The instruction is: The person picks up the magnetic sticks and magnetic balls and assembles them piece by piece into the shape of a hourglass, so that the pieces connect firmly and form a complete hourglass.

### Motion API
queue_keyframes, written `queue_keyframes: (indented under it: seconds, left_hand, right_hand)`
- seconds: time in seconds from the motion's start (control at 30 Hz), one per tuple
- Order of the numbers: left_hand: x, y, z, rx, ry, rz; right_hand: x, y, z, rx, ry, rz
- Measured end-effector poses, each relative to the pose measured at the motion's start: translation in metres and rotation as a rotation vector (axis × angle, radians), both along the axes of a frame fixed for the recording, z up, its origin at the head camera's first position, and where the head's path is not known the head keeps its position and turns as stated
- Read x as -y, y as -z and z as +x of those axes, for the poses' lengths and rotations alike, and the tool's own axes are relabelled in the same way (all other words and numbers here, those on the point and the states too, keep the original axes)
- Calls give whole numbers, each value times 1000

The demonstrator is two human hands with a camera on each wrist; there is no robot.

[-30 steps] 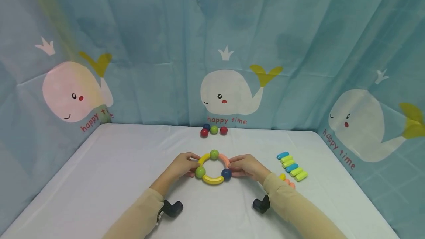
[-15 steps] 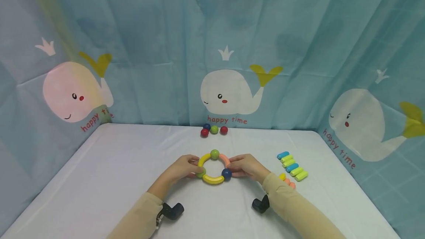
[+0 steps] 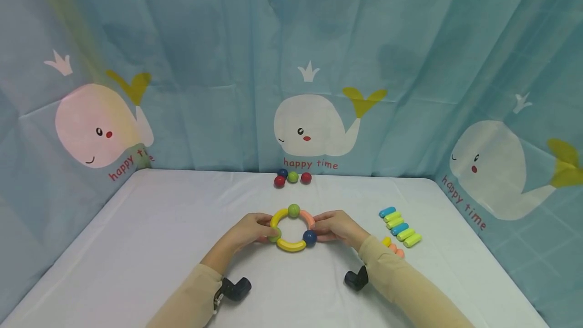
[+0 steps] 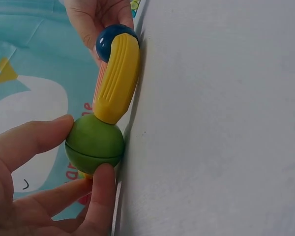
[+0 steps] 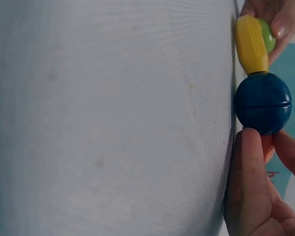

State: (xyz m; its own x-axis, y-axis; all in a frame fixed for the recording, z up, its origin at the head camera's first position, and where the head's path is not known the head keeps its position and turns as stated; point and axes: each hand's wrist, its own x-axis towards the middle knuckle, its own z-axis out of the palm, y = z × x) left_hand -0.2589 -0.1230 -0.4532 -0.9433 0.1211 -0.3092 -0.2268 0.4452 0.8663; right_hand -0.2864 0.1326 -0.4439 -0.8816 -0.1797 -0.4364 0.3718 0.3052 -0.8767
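Observation:
A ring of curved sticks and balls lies on the white table. It has a green ball (image 3: 294, 210) at the back, a yellow curved stick (image 3: 279, 217) at left, a pink curved stick (image 3: 307, 219) at right, and another yellow curved stick (image 3: 291, 245) in front. My left hand (image 3: 252, 229) pinches the left green ball (image 4: 94, 142) between thumb and fingers. On the other side, my right hand (image 3: 337, 228) holds the pink curved stick, its fingertips against the dark blue ball (image 5: 263, 103). The pink stick is partly hidden by the fingers.
Behind the ring sit red balls (image 3: 280, 181), a green ball (image 3: 293, 177) and a blue ball (image 3: 283, 172). Short blue and lime sticks (image 3: 401, 228) lie in a row at right. Pink and yellow curved pieces (image 3: 393, 248) are partly hidden by the right sleeve. A whale-print curtain (image 3: 205, 65) surrounds the table.
My left thumb has come over the left green ball, which it stood beside a second ago. The right hand and the ring have stayed nearly in place.

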Motion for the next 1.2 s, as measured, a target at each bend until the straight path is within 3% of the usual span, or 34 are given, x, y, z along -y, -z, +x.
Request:
queue_keyframes:
  seconds: [0.4, 0.53, 0.77, 0.97, 1.2]
  left_hand:
    - [-3, -3, -3, -8, 15, -8]
    - [-2, 0, -5, -42, -18, 27]
    - [-2, 4, -13, -42, -104, 64]
    - [-4, 4, -16, -46, -124, 37]
    - [-6, 4, -18, -30, -136, 22]
  right_hand:
    - [-5, -2, 2, -9, 11, -1]
    - [-19, -13, 5, -78, 3, 32]
    - [-86, -37, 14, -213, 97, 74]
    - [-149, -41, 27, -183, 233, 70]
    - [-204, -33, 45, -128, 287, 133]
